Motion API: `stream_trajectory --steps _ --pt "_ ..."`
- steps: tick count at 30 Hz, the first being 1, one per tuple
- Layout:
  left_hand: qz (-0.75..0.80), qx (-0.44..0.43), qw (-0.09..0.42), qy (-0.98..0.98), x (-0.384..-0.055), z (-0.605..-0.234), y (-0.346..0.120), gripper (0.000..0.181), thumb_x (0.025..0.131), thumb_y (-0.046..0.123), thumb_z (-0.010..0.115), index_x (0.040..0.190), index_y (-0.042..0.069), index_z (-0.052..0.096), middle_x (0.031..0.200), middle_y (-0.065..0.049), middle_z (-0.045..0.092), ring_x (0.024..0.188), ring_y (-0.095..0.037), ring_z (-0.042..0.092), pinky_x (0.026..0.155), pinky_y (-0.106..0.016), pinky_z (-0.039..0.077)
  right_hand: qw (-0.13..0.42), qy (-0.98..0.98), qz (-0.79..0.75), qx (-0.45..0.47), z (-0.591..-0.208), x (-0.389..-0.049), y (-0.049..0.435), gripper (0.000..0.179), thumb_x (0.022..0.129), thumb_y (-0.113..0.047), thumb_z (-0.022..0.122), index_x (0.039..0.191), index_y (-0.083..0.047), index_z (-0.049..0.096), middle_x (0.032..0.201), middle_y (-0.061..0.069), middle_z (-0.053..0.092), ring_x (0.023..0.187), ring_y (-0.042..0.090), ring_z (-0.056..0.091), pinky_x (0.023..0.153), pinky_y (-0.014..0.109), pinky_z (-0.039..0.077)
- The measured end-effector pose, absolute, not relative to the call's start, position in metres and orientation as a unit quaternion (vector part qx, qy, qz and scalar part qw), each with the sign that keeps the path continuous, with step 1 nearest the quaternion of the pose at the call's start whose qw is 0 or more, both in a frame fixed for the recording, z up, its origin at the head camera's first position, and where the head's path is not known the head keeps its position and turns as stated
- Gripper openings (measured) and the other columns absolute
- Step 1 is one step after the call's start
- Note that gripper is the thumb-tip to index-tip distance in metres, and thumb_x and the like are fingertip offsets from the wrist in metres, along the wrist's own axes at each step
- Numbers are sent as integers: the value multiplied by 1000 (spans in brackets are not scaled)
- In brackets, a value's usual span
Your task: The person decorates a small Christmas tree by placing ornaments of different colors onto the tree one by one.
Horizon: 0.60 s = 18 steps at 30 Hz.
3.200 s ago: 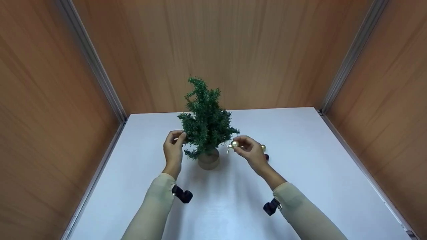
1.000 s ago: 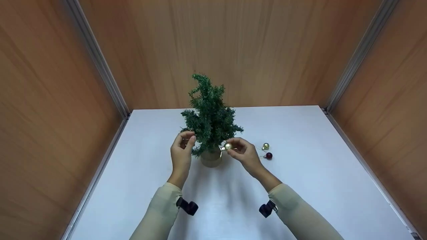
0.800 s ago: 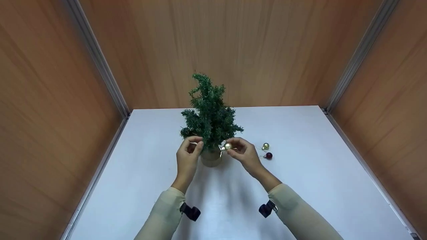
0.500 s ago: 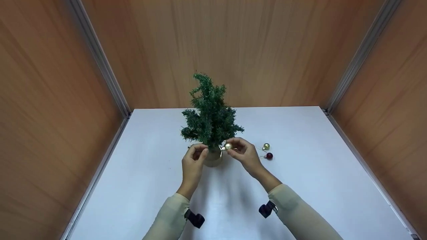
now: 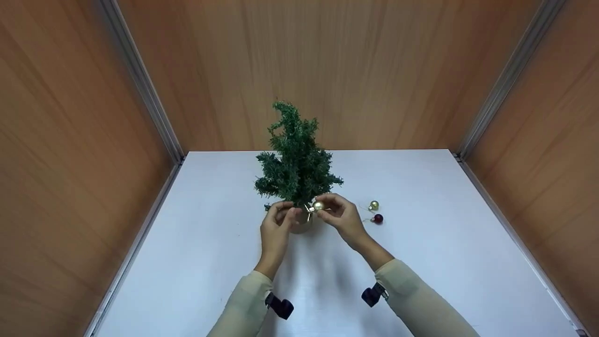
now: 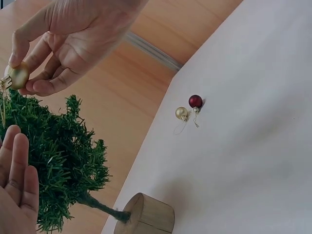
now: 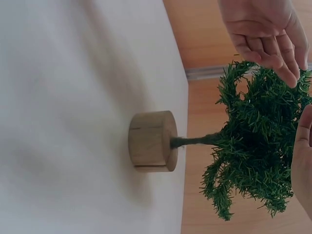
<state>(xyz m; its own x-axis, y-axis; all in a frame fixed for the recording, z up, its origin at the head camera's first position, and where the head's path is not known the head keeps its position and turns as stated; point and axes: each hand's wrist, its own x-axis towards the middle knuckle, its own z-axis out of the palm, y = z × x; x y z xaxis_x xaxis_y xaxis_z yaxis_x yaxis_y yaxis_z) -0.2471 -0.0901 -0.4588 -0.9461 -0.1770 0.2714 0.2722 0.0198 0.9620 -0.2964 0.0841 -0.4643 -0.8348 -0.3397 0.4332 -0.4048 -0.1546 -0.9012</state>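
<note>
A gold bauble (image 5: pixel 318 205) is pinched between the thumb and fingers of my right hand (image 5: pixel 345 219), in front of the tree's lower right side. Its cap and gold string loop point leftward. My left hand (image 5: pixel 277 228) is just left of the bauble, its fingers loosely bent; the left wrist view shows its fingertips just below the string (image 6: pixel 4 109), and I cannot tell if they touch. Behind both hands stands a small green artificial Christmas tree (image 5: pixel 297 164). Its round wooden base (image 7: pixel 153 141) shows whole in the right wrist view; my left hand partly hides it in the head view.
On the white table (image 5: pixel 196 234), right of my right hand, lie another gold bauble (image 5: pixel 373 205) and a dark red bauble (image 5: pixel 377 218), both with strings. Wood-grain panels (image 5: pixel 374 70) with grey metal corner posts enclose the table at the back and sides.
My left hand has come off the tree's left branches and moved right and down toward the gold bauble. My right hand has shifted slightly left, still pinching that bauble.
</note>
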Motion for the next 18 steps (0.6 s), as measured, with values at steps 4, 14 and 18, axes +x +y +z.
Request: stream_trajectory --steps 4,14,18 --pt "-709 -33 148 -689 -249 -456 -89 32 91 23 55 114 0 54 96 -10 65 82 -38 58 69 -31 49 14 -642 713 282 -465 -296 84 34 81 -9 67 111 3 55 113 28 49 97 26 53 84 32 45" --pt "-730 -27 157 -665 -250 -453 -88 28 85 12 63 107 -5 57 93 -10 63 84 -27 60 76 -45 47 0 -659 697 282 -454 -286 83 33 83 2 61 112 12 51 112 30 48 98 29 52 84 35 44" --pt "-729 -28 160 -665 -249 -451 -88 30 85 15 64 106 -5 57 92 -10 62 86 -31 59 76 -44 47 5 -674 683 281 -449 -282 83 35 83 -2 62 112 13 50 111 26 50 98 29 51 85 38 44"
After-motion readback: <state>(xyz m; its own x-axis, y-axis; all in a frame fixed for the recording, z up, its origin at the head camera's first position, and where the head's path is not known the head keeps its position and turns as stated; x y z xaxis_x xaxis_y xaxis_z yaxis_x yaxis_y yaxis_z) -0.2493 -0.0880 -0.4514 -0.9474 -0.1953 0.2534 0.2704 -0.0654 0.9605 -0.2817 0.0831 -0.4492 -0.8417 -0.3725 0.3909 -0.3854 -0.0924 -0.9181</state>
